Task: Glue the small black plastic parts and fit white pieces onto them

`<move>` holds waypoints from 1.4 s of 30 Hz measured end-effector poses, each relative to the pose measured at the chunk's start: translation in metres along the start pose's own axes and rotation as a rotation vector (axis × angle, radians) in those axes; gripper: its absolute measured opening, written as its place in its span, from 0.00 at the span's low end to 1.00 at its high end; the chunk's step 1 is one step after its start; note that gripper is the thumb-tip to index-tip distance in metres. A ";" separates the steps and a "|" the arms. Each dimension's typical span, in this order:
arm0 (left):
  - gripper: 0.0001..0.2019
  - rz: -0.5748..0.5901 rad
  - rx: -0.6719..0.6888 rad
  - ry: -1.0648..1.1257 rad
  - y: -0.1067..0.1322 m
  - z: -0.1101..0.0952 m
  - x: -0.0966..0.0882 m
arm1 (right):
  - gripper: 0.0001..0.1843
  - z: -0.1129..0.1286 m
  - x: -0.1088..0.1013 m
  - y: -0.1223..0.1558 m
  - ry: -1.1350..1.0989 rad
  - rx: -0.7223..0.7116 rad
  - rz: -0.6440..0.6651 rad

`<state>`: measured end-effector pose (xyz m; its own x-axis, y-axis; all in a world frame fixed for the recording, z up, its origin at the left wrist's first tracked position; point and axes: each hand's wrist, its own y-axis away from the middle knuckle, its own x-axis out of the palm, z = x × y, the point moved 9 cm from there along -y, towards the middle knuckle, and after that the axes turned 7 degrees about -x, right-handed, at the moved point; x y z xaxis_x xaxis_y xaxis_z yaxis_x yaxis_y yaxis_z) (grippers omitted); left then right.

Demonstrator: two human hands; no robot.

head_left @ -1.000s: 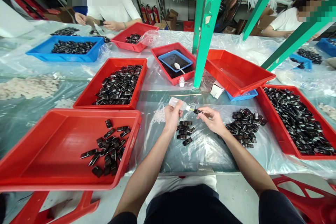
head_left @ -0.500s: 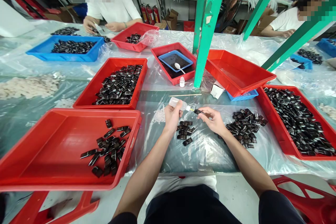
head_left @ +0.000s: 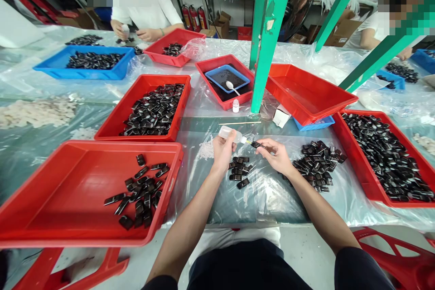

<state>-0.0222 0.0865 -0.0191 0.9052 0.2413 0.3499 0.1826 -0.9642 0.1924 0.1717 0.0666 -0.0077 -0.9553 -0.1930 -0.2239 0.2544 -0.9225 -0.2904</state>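
My left hand (head_left: 223, 149) is closed around a translucent squeeze bottle (head_left: 225, 132), tilted sideways with its thin nozzle pointing right. Pinched in my right hand (head_left: 274, 152) is a small black plastic piece (head_left: 255, 144). The nozzle tip meets the near end of that piece, or is very close to it; I cannot tell which. Below my hands lies a small group of black pieces (head_left: 240, 170) on the plastic-covered table. A larger heap of black pieces (head_left: 319, 163) lies to the right of my right hand.
A red tray (head_left: 68, 235) with some black pieces stands at left, another red tray (head_left: 102, 133) behind it. A fuller red tray (head_left: 367, 181) is at right. A green post (head_left: 265, 41) rises beyond my hands, near a small bottle (head_left: 235, 106) and a thin stick (head_left: 239, 123). Co-workers sit opposite.
My hands, the bottle and the black piece stay in place. Across the table, the left co-worker's hand has tipped its bottle upright, and the right co-worker's arm has moved right.
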 end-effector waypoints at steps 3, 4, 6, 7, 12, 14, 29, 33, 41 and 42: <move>0.26 -0.006 -0.002 -0.002 0.000 0.000 -0.001 | 0.23 -0.001 0.000 0.000 -0.013 0.004 0.000; 0.26 -0.008 -0.003 -0.002 0.000 0.000 -0.001 | 0.23 -0.001 0.000 0.000 -0.019 0.004 -0.001; 0.26 -0.006 -0.005 -0.001 0.000 0.000 -0.001 | 0.23 -0.001 0.000 0.000 -0.028 0.002 -0.003; 0.26 -0.005 -0.004 -0.001 0.000 0.000 0.000 | 0.23 -0.001 0.001 -0.001 -0.030 0.002 -0.003; 0.26 -0.008 -0.006 0.013 0.000 -0.002 0.000 | 0.24 -0.001 0.002 -0.001 -0.027 0.004 0.003; 0.26 -0.014 -0.014 0.020 0.001 -0.001 0.000 | 0.25 -0.001 0.002 -0.001 -0.045 0.003 0.005; 0.27 -0.022 -0.023 0.040 0.004 -0.004 0.001 | 0.25 -0.001 0.002 -0.002 -0.123 0.019 -0.026; 0.27 -0.010 -0.020 0.042 0.004 -0.004 0.001 | 0.24 0.001 0.000 -0.001 -0.066 -0.010 -0.045; 0.27 0.010 0.010 0.044 0.000 0.001 -0.001 | 0.20 0.007 -0.001 0.002 -0.003 -0.078 -0.071; 0.27 0.015 0.016 0.043 0.000 0.001 -0.001 | 0.19 0.008 -0.002 0.002 0.001 -0.083 -0.071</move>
<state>-0.0225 0.0867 -0.0207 0.8906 0.2312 0.3915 0.1760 -0.9692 0.1720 0.1725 0.0625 -0.0007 -0.9713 -0.1280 -0.2006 0.1978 -0.9029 -0.3817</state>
